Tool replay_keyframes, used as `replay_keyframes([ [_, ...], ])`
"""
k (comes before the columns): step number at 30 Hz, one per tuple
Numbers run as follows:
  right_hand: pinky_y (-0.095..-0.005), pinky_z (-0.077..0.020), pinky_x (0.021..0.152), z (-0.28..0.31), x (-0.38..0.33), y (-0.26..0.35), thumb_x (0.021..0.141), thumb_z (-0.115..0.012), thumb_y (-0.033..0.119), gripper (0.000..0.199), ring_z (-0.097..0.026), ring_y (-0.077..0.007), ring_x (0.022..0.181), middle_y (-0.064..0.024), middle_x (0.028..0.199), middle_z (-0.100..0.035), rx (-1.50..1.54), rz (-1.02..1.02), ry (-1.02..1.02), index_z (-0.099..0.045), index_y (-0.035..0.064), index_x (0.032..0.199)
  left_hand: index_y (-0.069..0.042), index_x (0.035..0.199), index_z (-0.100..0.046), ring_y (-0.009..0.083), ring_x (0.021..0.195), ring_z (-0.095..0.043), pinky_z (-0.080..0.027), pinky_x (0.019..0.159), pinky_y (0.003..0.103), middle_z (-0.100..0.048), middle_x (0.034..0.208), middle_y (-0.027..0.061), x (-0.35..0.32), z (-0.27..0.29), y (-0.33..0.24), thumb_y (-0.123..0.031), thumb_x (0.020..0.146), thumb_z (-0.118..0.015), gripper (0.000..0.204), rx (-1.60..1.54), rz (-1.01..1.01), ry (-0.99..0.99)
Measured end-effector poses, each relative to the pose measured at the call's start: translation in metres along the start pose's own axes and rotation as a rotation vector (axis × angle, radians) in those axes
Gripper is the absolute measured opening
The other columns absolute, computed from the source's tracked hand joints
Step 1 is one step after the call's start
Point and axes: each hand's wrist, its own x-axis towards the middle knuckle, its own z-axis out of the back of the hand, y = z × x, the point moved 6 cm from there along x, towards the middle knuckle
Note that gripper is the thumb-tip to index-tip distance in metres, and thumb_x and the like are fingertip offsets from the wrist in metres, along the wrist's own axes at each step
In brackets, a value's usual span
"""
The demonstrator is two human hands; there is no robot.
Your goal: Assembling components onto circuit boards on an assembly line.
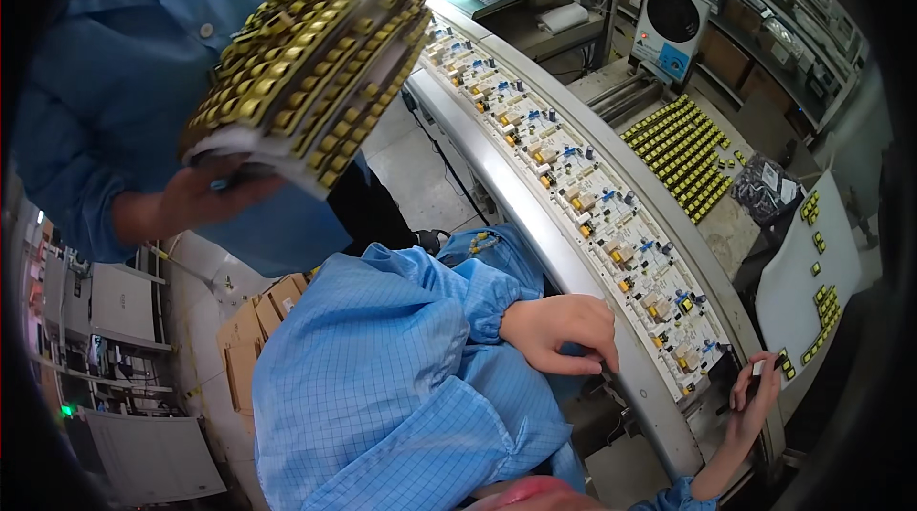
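Your right hand (751, 398) is beside yellow components (788, 371) on the white sheet (789, 289); your left hand (562, 331) is curled. Whether their fingers clamp anything, I cannot tell. Components look light, stiff; best pinched by opposite sides.

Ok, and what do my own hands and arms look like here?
Your left hand and right hand wear no gloves. The left sleeve is loose blue cloth with a fine dark grid and a gathered cuff; the right sleeve, mostly out of frame, is also blue.
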Motion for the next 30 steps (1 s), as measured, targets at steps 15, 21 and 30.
replay_keyframes([
  [15, -0.0186, -0.0230, 0.036, -0.013, -0.003, 0.012, 0.106, -0.045, 0.031, 0.033, -0.030, -0.0023, 0.037, -0.0057, 0.060, -0.054, 0.002, 0.009, 0.057, -0.057, 0.0020, 0.096, -0.004, 0.104, -0.069, 0.0253, 0.072, -0.057, -0.042, 0.068, 0.038, -0.063, 0.081, 0.0061, 0.029, -0.023, -0.012, -0.006, 0.089, -0.066, 0.016, 0.057, -0.107, 0.115],
  [21, -0.0184, -0.0222, 0.037, -0.016, -0.004, 0.015, 0.104, -0.046, 0.031, 0.031, -0.029, -0.0016, 0.038, -0.0055, 0.064, -0.056, 0.001, 0.011, 0.047, -0.059, 0.0029, 0.099, -0.005, 0.103, -0.070, 0.0233, 0.071, -0.058, -0.043, 0.065, 0.037, -0.064, 0.084, 0.0052, 0.035, -0.030, -0.010, -0.002, 0.081, -0.071, 0.022, 0.135, -0.135, 0.130],
  [30, -0.0193, -0.0241, 0.039, -0.022, -0.005, 0.020, 0.104, -0.049, 0.035, 0.036, -0.031, -0.0015, 0.039, -0.0042, 0.060, -0.056, -0.016, 0.002, -0.006, -0.063, 0.0031, 0.096, -0.005, 0.100, -0.071, 0.0234, 0.069, -0.058, -0.044, 0.067, 0.036, -0.063, 0.079, 0.0054, 0.037, -0.029, -0.003, -0.003, 0.078, -0.072, 0.022, 0.170, -0.085, 0.173],
])
